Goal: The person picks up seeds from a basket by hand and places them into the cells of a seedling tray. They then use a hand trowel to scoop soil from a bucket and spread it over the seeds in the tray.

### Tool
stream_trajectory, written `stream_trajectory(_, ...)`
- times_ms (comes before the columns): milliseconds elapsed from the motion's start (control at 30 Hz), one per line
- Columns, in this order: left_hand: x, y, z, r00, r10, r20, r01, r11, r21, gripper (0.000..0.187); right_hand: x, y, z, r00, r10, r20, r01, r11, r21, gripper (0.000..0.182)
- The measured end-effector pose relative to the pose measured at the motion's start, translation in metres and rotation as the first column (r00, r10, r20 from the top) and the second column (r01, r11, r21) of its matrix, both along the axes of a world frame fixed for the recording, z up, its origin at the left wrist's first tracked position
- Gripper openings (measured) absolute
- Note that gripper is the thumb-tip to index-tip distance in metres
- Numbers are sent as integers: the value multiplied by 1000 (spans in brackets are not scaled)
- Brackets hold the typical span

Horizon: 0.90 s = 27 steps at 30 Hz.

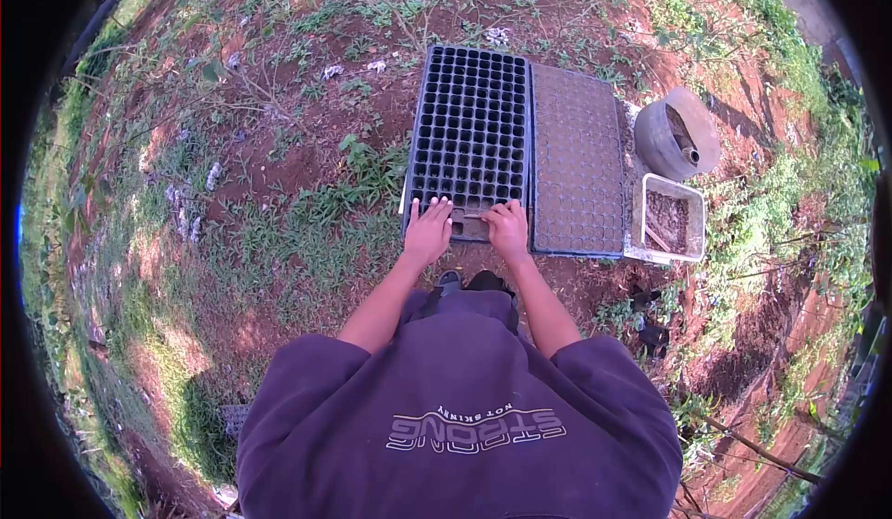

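Black plastic cell tray (472, 129) lies at upper centre of the frame, long axis running up the picture, near end directly under both hands. Left hand (428, 232): fingers extended, laid over the tray's lower-left cells, no object seen in its hold. Right hand (506, 231): fingers curled in a pinch at the lower-right cells, apparently on a thin stick-like piece (475, 215) pointing left. Right hand is the nearer to the soil-filled tray (578, 254), alongside, long axes roughly parallel.
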<state>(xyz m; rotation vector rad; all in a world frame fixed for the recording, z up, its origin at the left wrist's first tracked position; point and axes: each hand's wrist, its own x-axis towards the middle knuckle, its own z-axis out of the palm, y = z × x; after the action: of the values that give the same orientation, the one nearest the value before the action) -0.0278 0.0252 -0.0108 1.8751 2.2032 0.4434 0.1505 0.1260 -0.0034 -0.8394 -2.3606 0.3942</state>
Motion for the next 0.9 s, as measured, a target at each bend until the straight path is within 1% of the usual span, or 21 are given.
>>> stream_trajectory(67, 1, -1, -2, 1000, -4, -26, 5, 1000, 27, 40, -2, 2, -1, 989, -148, 13, 148, 989, -20, 11)
stream_trajectory(100, 1, -1, -1, 1000, -5, -26, 5, 1000, 29, 40, -2, 3, 1, 989, -149, 13, 149, 989, -18, 11)
stream_trajectory(200, 0, -1, 1, 1000, 3, 1, -3, 1000, 14, 40, 2, 5, 6, 993, -118, -1, 118, 993, -30, 11)
stream_trajectory(267, 0, -1, 1, 1000, -6, -1, 6, 1000, 12, 40, 6, 5, 12, 1000, -22, -16, 21, 1000, -11, 13)
stream_trajectory(300, 0, 0, 0, 1000, -3, -2, 3, 1000, 14, 40, 9, 7, 12, 1000, -19, -16, 19, 1000, -9, 13)
stream_trajectory(367, 0, -1, -1, 1000, -2, 2, 2, 1000, 25, 40, 14, 7, 12, 999, 31, 27, -31, 1000, -3, 15)
stream_trajectory(500, 0, -2, 2, 1000, -8, 16, 8, 1000, 22, 40, 20, 8, 8, 999, 36, 16, -35, 999, -32, 16)
stream_trajectory(567, 0, -2, 4, 1000, -9, 15, 9, 1000, 17, 41, 20, 9, 5, 998, 44, 47, -42, 998, -37, 16)
stream_trajectory(600, 0, -2, 4, 1000, -11, 15, 11, 1000, 17, 41, 19, 10, 4, 998, 42, 47, -40, 998, -38, 16)
stream_trajectory(667, 0, -2, 3, 1000, -15, 9, 15, 1000, 21, 42, 16, 11, 2, 998, -35, 56, 36, 999, -9, 17)
stream_trajectory(700, 0, -2, 3, 1000, -15, 8, 15, 1000, 23, 42, 15, 11, 2, 998, -35, 56, 36, 999, -7, 17)
stream_trajectory(767, -1, -3, 3, 999, -21, 26, 20, 999, 40, 43, 12, 12, 3, 994, -108, -22, 107, 994, -31, 18)
stream_trajectory(800, -1, -3, 2, 1000, -19, 24, 18, 999, 42, 43, 12, 11, 3, 994, -106, -25, 105, 994, -29, 18)
stream_trajectory(867, -1, -3, 1, 1000, -26, 14, 25, 998, 61, 43, 16, 10, 4, 998, 46, 44, -44, 998, -52, 17)
stream_trajectory(900, -1, -3, 1, 1000, -26, 15, 25, 998, 63, 43, 16, 10, 4, 998, 47, 44, -45, 998, -49, 17)
